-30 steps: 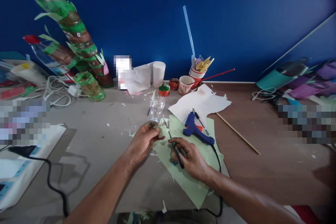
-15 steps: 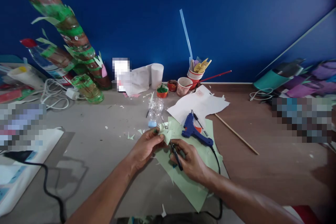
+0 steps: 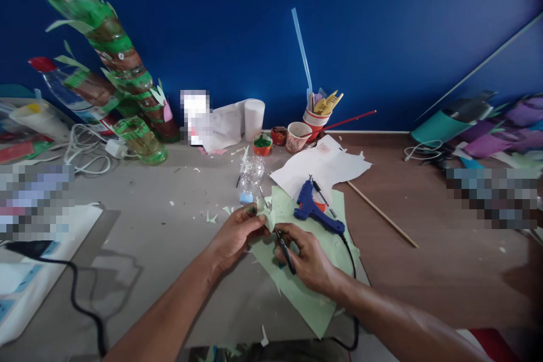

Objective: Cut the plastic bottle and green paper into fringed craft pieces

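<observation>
Pinched between the thumb and fingers of my left hand (image 3: 240, 232) is a small pale green paper piece (image 3: 268, 218), curled at its edges. My right hand (image 3: 309, 257) grips a slim black pen (image 3: 285, 253), its upper tip close to the lower edge of that piece. Whether the tip touches the paper I cannot tell. Both hands are above a larger pale green sheet (image 3: 314, 305) on the table. A blue glue gun (image 3: 316, 210) lies on this sheet, just beyond my right hand.
Beyond my left hand lies a clear plastic bottle (image 3: 251, 172). Paint cups (image 3: 262, 145) and a cup of tools (image 3: 316, 120) stand by the blue wall. A tall painted bottle tower (image 3: 127, 65) leans at left. A wooden stick (image 3: 382, 214) lies at right. Paper scraps dot the grey surface.
The view has shifted very slightly. The paper piece in my left hand is turned a little and looks narrower. Both hands keep their grips in almost the same place.
</observation>
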A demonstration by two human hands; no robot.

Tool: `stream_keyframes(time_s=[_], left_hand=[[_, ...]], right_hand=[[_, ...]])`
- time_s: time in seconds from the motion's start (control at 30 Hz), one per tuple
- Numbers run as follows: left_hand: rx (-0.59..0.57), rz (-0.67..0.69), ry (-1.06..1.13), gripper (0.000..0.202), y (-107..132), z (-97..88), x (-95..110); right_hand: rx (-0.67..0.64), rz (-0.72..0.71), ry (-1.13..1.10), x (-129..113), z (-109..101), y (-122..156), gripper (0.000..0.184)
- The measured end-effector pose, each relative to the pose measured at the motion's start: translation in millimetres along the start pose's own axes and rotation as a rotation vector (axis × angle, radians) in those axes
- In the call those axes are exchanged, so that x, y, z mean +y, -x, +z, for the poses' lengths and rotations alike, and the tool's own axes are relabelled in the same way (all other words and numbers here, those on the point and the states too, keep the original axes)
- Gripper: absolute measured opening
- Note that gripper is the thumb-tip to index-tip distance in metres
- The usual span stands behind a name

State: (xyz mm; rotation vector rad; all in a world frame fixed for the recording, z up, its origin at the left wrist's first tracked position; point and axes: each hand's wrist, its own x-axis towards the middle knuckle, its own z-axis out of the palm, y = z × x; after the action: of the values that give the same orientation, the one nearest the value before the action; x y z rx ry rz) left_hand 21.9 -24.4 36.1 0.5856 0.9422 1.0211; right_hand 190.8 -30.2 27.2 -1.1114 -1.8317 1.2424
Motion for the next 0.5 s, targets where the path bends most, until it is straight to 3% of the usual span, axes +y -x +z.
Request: stream_keyframes(time_s=[0.5], left_hand=[[0.016, 0.035, 0.014, 0.019, -0.6, -7.5, 1.4]], right_hand=[[0.021, 0.018, 0.019, 2.9, -1.2, -0.7, 0.024]])
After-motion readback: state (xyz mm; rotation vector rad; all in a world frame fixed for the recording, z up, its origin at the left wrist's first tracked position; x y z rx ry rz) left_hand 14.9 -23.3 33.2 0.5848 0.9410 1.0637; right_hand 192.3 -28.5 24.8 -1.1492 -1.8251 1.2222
